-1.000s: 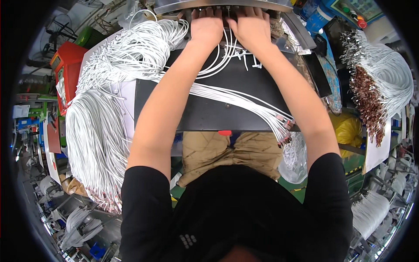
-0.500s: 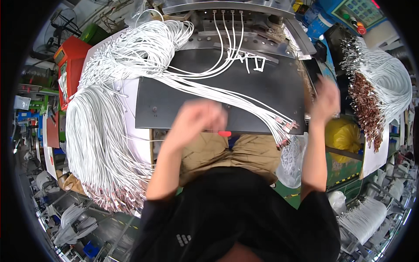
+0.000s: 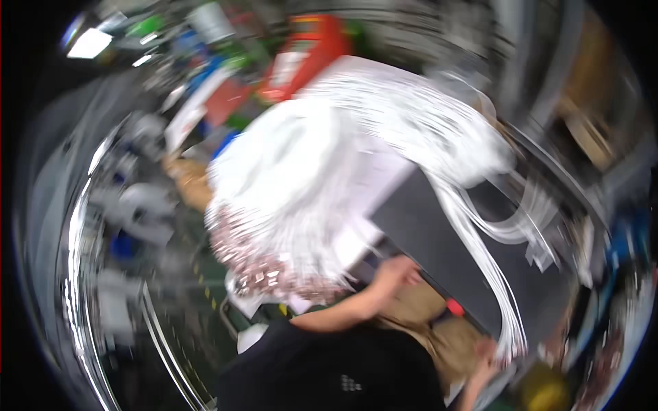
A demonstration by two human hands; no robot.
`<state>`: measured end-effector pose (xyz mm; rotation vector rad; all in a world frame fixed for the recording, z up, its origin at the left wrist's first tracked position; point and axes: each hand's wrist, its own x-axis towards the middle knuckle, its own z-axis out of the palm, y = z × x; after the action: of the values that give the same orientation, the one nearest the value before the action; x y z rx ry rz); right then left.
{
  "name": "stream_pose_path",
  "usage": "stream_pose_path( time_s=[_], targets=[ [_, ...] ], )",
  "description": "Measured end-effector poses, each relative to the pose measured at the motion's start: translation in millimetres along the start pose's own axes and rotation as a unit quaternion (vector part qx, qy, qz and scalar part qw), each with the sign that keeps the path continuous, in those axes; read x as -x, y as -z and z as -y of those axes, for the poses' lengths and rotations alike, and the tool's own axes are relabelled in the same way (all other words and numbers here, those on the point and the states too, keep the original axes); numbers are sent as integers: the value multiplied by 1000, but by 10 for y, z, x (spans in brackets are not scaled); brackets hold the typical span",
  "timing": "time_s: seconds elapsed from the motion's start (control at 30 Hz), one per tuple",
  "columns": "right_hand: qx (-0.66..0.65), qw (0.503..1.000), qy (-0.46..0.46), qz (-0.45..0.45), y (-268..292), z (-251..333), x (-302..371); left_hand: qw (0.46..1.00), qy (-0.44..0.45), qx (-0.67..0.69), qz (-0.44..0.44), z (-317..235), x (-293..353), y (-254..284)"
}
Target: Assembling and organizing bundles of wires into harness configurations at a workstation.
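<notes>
1. Far left of the work area: a big coiled bundle of white cables (image 3: 277,164) is piled up, with its coppery-pink ends (image 3: 264,274) fanned out at the lower side.
2. Behind that, a red box (image 3: 319,51) can be made out, pretty smeared by blur.
3. Next over, the left hand (image 3: 399,274) is held near the front edge of the black work surface (image 3: 432,222), above the tan trousers (image 3: 419,305). The fingers look loosely bent; whether anything is gripped can't be told.
4. Further back, a second heap of white cables (image 3: 425,130) is spread over a pale sheet (image 3: 387,171).
5. A small red tab (image 3: 455,307) is seen at the surface's front edge, between the hands.
6. The right hand (image 3: 485,351) is placed right by the ends of a loose white cable strand (image 3: 486,257), which is laid across the black surface. Touching or just beside? Can't be told, and neither can finger spread or grip.
7. Lower right, something yellow (image 3: 546,392) is badly blurred.
</notes>
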<state>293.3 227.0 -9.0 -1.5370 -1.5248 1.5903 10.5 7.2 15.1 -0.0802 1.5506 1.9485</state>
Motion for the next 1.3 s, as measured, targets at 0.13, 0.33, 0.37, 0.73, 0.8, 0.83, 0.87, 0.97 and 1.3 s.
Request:
stream_pose_path(
  time_s=[0.13,0.33,0.37,0.73,0.8,0.83,0.87,0.97,1.3],
  targets=[
    [139,987,23,76,-9,101,-190,1000,3,23,-8,127,-57,21],
    [214,970,16,117,-128,183,-253,996,35,79,30,145,-69,11],
    [220,968,15,119,-122,195,-263,995,33,84,43,133,-60,2],
    [245,952,17,182,7,201,-249,996,52,68,25,193,-58,-36],
    [243,941,11,233,-26,271,-95,996,63,62,24,181,52,-116],
    [240,931,4,276,-45,339,-10,995,64,7,81,153,125,-170],
    [234,916,-7,324,-33,422,116,986,70,-46,141,122,236,-237],
    [112,838,5,534,-123,835,359,955,-3,-161,249,-120,417,-461],
    [165,924,314,140,-225,2414,-706,578,-554,-498,332,-445,42,-2176]
  ],
)
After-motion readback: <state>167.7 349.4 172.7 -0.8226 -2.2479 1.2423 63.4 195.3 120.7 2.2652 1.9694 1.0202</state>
